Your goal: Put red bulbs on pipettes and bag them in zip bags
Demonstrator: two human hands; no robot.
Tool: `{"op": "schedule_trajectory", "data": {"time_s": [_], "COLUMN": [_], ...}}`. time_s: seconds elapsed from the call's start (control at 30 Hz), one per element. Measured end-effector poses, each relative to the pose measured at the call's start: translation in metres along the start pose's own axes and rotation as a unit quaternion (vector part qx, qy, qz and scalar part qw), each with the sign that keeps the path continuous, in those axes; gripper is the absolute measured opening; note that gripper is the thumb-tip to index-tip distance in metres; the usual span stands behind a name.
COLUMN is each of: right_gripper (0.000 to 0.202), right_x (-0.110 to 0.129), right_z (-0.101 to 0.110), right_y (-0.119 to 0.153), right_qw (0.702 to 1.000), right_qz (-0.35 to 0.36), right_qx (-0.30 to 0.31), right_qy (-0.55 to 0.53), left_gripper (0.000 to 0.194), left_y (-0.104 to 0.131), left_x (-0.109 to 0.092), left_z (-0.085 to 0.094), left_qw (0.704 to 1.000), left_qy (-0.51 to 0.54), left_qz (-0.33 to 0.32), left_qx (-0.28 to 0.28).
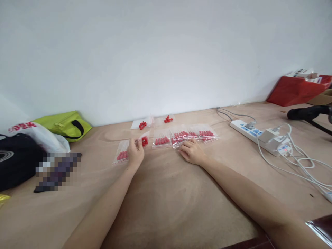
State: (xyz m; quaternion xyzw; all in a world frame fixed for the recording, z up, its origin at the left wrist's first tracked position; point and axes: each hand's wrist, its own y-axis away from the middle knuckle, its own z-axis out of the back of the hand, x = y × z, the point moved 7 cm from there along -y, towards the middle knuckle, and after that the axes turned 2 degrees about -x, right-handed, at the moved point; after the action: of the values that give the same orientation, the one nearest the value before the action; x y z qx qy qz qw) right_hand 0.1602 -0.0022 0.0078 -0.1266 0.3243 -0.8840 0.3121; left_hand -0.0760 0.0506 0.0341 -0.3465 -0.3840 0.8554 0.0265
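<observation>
My left hand (136, 152) is closed at the edge of a clear zip bag holding small red pieces (144, 141). Partly behind that hand lies another clear bag with pinkish-red handled pieces (121, 155). My right hand (192, 151) has its fingers curled over the near edge of a clear zip bag of slim pinkish-red handled pieces (180, 135); its fingertips are partly hidden. Similar filled bags lie on either side, one to the left (162, 140) and an overlapping one to the right (206, 134). Farther back, small red pieces (142, 125) and more red pieces (168, 119) rest on clear bags.
A white power strip (245, 129) with chargers and looping cables (298, 162) lies at the right. Behind it stand a red bag (295, 90) and a black object (302, 113). Green (64, 124) and black bags (18, 162) sit left. A wall (166, 58) closes the back.
</observation>
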Motion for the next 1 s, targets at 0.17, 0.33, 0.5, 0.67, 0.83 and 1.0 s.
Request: {"op": "schedule_trajectory", "data": {"time_s": [0.17,0.33,0.5,0.67,0.83,1.0], "right_gripper": [0.017,0.036,0.035,0.031,0.029,0.024], "right_x": [-0.003,0.005,0.015,0.018,0.021,0.019], "right_z": [0.004,0.005,-0.005,-0.021,-0.025,-0.025], "right_y": [0.000,-0.004,-0.015,-0.024,-0.029,-0.028], "right_qw": [0.998,0.998,0.999,0.996,0.994,0.995], "right_qz": [-0.049,-0.034,-0.025,-0.086,-0.109,-0.099], "right_qx": [-0.039,-0.050,-0.026,0.003,0.014,0.000], "right_qy": [-0.010,-0.005,-0.010,0.007,0.016,-0.006], "left_gripper": [0.013,0.009,0.023,0.025,0.018,0.014], "left_y": [0.024,0.049,0.049,0.050,0.049,0.047], "left_x": [-0.046,-0.070,-0.062,-0.056,-0.053,-0.051], "left_z": [-0.032,-0.054,-0.047,-0.041,-0.037,-0.034], "left_qw": [0.988,0.951,0.941,0.935,0.946,0.954], "left_qy": [0.037,0.079,0.082,0.090,0.101,0.100], "left_qz": [-0.110,-0.204,-0.204,-0.199,-0.195,-0.179], "left_qx": [0.100,0.217,0.258,0.279,0.239,0.220]}}
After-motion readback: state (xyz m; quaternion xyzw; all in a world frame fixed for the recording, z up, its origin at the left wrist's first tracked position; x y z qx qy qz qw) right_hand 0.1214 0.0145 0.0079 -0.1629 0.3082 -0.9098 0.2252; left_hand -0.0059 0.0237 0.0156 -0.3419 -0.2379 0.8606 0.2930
